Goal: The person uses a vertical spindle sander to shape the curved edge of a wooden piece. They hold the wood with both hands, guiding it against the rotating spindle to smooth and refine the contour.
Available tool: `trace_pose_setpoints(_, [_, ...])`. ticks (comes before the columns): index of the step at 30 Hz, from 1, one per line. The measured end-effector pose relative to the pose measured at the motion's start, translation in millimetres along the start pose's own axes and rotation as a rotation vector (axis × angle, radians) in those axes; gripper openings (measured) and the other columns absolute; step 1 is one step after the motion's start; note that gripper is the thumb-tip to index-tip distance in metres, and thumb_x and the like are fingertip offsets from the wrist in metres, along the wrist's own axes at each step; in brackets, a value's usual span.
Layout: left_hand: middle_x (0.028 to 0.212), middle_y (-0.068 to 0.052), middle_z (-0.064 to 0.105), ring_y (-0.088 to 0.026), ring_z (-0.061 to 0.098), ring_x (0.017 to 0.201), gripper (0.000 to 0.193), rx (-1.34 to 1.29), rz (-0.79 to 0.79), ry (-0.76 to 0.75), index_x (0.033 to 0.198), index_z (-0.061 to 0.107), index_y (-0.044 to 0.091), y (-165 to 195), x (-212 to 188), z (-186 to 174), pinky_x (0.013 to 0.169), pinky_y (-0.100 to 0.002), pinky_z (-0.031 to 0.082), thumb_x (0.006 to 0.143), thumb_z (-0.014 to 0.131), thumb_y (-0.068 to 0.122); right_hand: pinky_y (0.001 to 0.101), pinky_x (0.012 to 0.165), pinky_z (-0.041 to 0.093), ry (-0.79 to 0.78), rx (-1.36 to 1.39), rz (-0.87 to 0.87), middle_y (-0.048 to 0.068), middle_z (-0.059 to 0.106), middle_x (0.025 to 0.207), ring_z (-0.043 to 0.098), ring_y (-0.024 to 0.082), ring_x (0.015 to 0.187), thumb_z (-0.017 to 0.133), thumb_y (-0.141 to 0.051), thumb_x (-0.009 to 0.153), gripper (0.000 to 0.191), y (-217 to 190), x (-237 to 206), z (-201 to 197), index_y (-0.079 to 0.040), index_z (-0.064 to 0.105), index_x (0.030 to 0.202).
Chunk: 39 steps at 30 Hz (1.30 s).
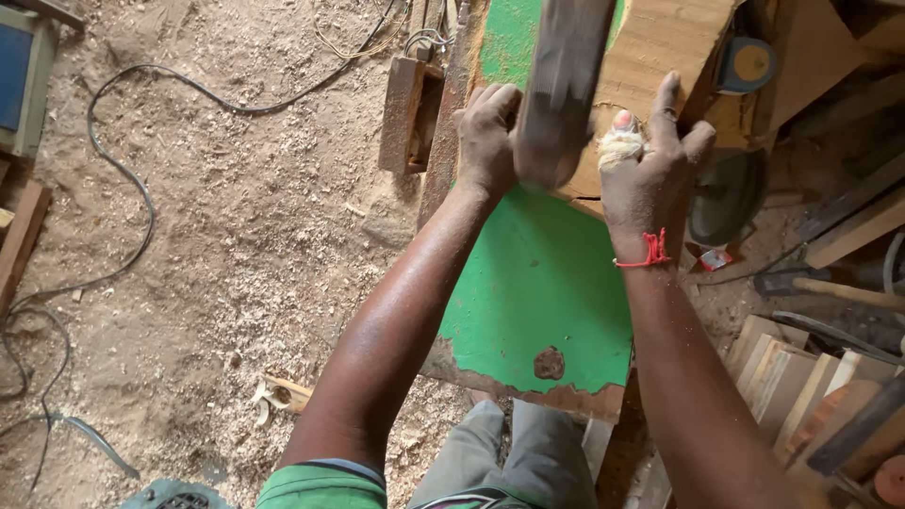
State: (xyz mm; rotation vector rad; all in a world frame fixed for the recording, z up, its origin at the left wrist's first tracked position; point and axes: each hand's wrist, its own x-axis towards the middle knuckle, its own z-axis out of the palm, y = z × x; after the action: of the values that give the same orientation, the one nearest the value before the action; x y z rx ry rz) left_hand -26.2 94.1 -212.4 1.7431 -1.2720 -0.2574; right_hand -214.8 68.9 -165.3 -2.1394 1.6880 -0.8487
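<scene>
Wood block (558, 85), long and blurry, stood up between our two hands above the green board (537, 283). Our left hand (486, 139) was curled tight on one side of it, and our right hand (650, 165), with a rag on one finger and a red string (649, 253) at the wrist, was pressed on the other side with its fingers spread. A pale plank (660, 47) lay behind the block, and sawdust (236, 236) and a black cord (123, 179) covered the floor.

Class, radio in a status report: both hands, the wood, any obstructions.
Left hand gripping blurred wood block. Right hand open beside it, bandaged finger. Green board underneath. Nothing obstructing.
</scene>
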Motion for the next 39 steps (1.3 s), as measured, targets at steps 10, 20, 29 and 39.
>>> trace_pose_setpoints(10, [0.083, -0.006, 0.063, -0.023, 0.060, 0.085, 0.027, -0.057, 0.074, -0.003, 0.086, 0.065, 0.007, -11, 5, 4, 0.075, -0.039, 0.045, 0.083, 0.075, 0.033, 0.0478, 0.095, 0.051, 0.003, 0.025, 0.022, 0.022, 0.045, 0.117, 0.053, 0.039, 0.106, 0.068, -0.030, 0.111, 0.056, -6, -2, -2, -0.006, 0.051, 0.159])
trace_pose_setpoints(20, [0.085, -0.009, 0.064, -0.025, 0.064, 0.082, 0.023, -0.163, 0.106, -0.050, 0.093, 0.070, 0.007, -11, 11, -2, 0.072, -0.039, 0.050, 0.080, 0.078, 0.024, 0.0484, 0.099, 0.052, 0.037, 0.004, 0.014, 0.022, 0.046, 0.121, 0.054, 0.040, 0.113, 0.069, -0.029, 0.112, 0.056, -7, -5, -1, -0.005, 0.052, 0.160])
trace_pose_setpoints(29, [0.082, -0.009, 0.063, -0.023, 0.063, 0.082, 0.027, -0.169, 0.090, -0.110, 0.092, 0.070, 0.005, -9, 16, -4, 0.073, -0.037, 0.051, 0.079, 0.081, 0.025, 0.0487, 0.094, 0.052, 0.047, -0.033, 0.077, 0.021, 0.047, 0.120, 0.052, 0.040, 0.113, 0.069, -0.033, 0.111, 0.057, -5, -9, 5, -0.006, 0.053, 0.158])
trace_pose_setpoints(39, [0.089, -0.008, 0.067, -0.022, 0.066, 0.087, 0.027, -0.209, 0.081, -0.162, 0.101, 0.072, 0.005, -12, 22, -4, 0.079, -0.036, 0.053, 0.079, 0.079, 0.019, 0.0512, 0.103, 0.044, 0.177, -0.039, 0.028, 0.020, 0.047, 0.120, 0.048, 0.040, 0.112, 0.072, -0.029, 0.108, 0.057, 15, -13, 31, -0.009, 0.055, 0.158])
